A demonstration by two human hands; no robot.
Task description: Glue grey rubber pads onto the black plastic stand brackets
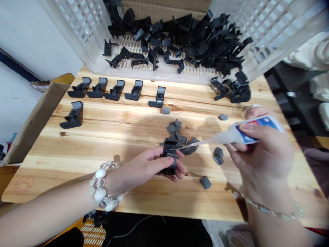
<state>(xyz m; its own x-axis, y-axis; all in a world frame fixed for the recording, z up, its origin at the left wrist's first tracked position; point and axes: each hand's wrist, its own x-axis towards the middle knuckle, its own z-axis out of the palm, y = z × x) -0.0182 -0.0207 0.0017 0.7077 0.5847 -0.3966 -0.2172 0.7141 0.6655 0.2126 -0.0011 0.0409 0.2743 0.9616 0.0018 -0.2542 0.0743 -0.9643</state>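
My left hand (pixel 154 164) grips a black plastic bracket (pixel 170 147) between thumb and fingers, just above the wooden table. In my right hand (pixel 264 151), closed round it, is a glue bottle (pixel 253 130) with a blue and red label and a long thin nozzle. The nozzle's tip points left and reaches the bracket; whether it touches the surface I cannot tell. Behind the bracket lies a loose heap of small dark grey pads (pixel 177 132). A few single pads, one of them near the table's front (pixel 205 182), are scattered around my hands.
A white plastic crate (pixel 89 61) full of black brackets stands at the back of the wooden table (pixel 108 130). Several brackets with grey pads (pixel 133 91) are lined up at left. More brackets (pixel 239 91) are bunched at right. A cardboard box (pixel 33 120) stands beyond the left edge.
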